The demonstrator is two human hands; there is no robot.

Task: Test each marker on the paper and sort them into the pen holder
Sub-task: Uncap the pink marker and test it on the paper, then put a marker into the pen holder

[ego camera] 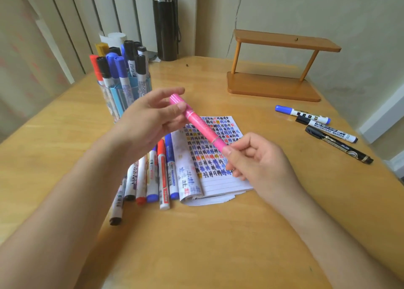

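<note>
Mid-task. Clear plastic pen holder [122, 96], upper left, well stocked. Both hands pinch pink marker [200, 125]: left hand [150, 118] at cap, right hand [258, 159] at barrel. Marker rows left of scribbled lined paper [216, 157] and far right look untested.

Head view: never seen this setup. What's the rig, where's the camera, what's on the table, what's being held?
No machine here: a person works bare-handed, and the single picture comes from a wide-angle camera on their head, looking forward and down. The left hand and right hand each grip one end of a pink plastic marker, held above a lined sheet of paper covered in coloured test scribbles. On the light wooden table: a clear plastic pen holder full of upright markers at the back left, a row of loose markers beside the paper's left edge, and three more markers on the right.
</note>
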